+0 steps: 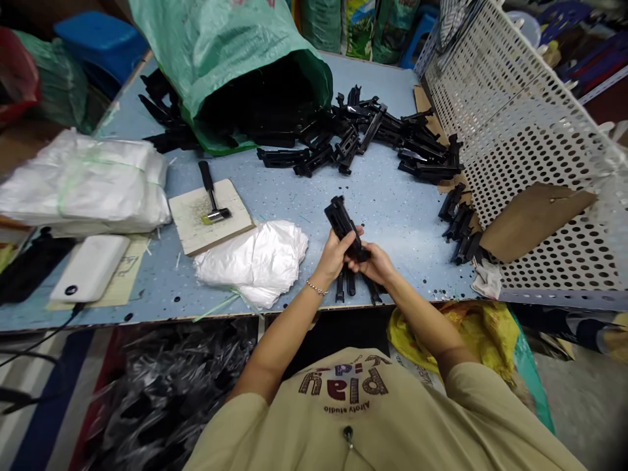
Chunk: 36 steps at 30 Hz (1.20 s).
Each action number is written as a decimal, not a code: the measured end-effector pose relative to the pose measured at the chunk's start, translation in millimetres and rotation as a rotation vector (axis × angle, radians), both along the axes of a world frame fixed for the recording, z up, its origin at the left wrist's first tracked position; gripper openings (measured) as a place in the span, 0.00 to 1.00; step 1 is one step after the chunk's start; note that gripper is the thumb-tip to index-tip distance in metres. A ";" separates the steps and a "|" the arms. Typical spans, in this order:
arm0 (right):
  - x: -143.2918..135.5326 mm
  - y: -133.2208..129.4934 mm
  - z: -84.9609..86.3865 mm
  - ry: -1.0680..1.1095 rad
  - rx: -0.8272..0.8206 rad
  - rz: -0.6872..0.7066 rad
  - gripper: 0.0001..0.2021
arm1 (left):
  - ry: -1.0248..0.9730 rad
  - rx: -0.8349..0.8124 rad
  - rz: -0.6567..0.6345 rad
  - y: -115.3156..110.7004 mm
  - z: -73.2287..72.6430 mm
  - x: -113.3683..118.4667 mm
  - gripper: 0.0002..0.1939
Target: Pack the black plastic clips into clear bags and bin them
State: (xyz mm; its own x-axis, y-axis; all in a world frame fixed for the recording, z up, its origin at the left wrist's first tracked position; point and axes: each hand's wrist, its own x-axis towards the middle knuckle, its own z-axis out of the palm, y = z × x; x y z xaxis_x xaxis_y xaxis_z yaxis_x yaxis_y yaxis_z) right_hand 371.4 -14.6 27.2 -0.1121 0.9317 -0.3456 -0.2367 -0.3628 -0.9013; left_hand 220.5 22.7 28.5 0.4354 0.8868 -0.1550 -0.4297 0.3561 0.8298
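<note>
1. We note the left hand (335, 254) and right hand (373, 260) both closed on one black plastic part (344, 229), raised over the table edge.
2. We see loose black pieces (350, 282) directly beneath the hands.

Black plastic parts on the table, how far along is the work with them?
Looks done: a few black pieces lie at the table edge under the hands. In hand: the left hand and right hand grip one black part together. Left: a large pile spilling from the green sack.
</note>
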 end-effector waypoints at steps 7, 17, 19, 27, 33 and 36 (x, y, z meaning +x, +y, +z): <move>16.6 -13.3 72.5 -0.925 0.510 -0.135 0.32 | 0.236 0.277 -0.006 -38.0 28.4 -24.6 0.36; -10.9 -5.3 66.2 -0.306 0.217 0.236 0.35 | 0.195 0.110 0.070 -46.9 31.7 -44.1 0.29; -15.8 -23.8 63.2 -0.484 0.359 0.297 0.34 | 0.126 -0.036 0.092 -44.6 30.5 -44.6 0.27; -34.3 -66.0 55.3 -0.331 0.246 0.206 0.30 | -0.033 -0.162 0.066 -47.0 33.9 -37.1 0.23; -35.7 -59.8 39.1 0.217 -0.203 0.378 0.27 | -0.030 -0.104 0.161 -54.7 34.3 -41.7 0.29; -31.7 -57.2 39.3 0.083 -0.171 0.424 0.27 | -0.078 -0.157 0.151 -53.9 34.7 -44.7 0.26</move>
State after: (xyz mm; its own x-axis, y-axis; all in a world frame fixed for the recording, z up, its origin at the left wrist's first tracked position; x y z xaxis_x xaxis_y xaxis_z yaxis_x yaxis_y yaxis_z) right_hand 339.6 -71.7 66.5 -0.5045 0.7284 -0.4637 -0.1043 -0.5845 -0.8047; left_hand 175.8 -31.1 63.2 0.3159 0.9105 -0.2669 -0.5485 0.4048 0.7317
